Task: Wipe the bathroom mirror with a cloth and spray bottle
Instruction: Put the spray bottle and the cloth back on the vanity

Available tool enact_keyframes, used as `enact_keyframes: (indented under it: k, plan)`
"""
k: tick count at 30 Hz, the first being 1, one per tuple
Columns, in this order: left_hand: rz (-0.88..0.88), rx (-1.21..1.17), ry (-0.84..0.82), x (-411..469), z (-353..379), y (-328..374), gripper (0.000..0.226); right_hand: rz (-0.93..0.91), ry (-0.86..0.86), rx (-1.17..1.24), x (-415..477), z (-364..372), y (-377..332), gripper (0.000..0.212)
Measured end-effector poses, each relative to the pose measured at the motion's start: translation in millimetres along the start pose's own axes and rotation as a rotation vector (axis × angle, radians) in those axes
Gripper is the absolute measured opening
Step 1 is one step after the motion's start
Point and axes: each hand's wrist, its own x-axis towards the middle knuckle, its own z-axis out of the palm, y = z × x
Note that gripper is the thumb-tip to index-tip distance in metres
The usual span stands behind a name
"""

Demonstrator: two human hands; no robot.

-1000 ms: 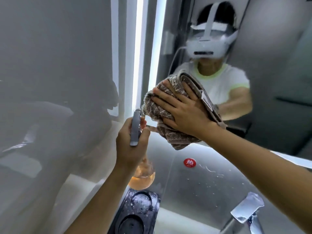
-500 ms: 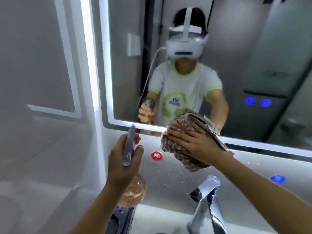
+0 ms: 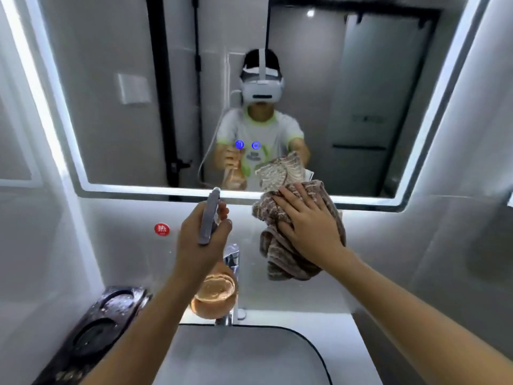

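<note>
left hand (image 3: 201, 243) gripping bottle (image 3: 212, 290) | right hand (image 3: 308, 226) flat, pressing cloth (image 3: 280, 262) on mirror (image 3: 111, 107) bottom edge | risk: cloth's loose, might slip into sink (image 3: 249, 354)

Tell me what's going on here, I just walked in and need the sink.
A person is cleaning the bathroom mirror. The left hand holds a spray bottle of orange liquid above the sink. The right hand presses a brown cloth against the mirror's lower edge and the wall below it.
</note>
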Motion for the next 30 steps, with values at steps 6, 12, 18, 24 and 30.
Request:
enact_keyframes:
  k: [6,12,18,24,30]
  plan:
    - [-0.030,0.002,-0.029,-44.0,57.8,55.5,0.011,0.046,-0.013,0.088,-63.7,-56.2,49.9,0.053]
    - [-0.005,0.025,-0.084,-86.2,77.1,99.6,0.016,0.082,-0.031,0.126,-107.0,-99.5,67.9,0.050]
    - [0.043,0.036,-0.145,-127.5,77.1,129.9,0.017,0.139,-0.036,0.141,-154.0,-139.7,64.1,0.049]
    - [0.042,0.022,-0.208,-183.9,68.4,151.6,0.017,0.209,-0.095,0.138,-216.9,-173.8,45.1,0.049]
    - [-0.016,0.005,-0.266,-235.8,63.9,158.2,0.023,0.248,-0.143,0.164,-271.8,-194.1,33.7,0.049]
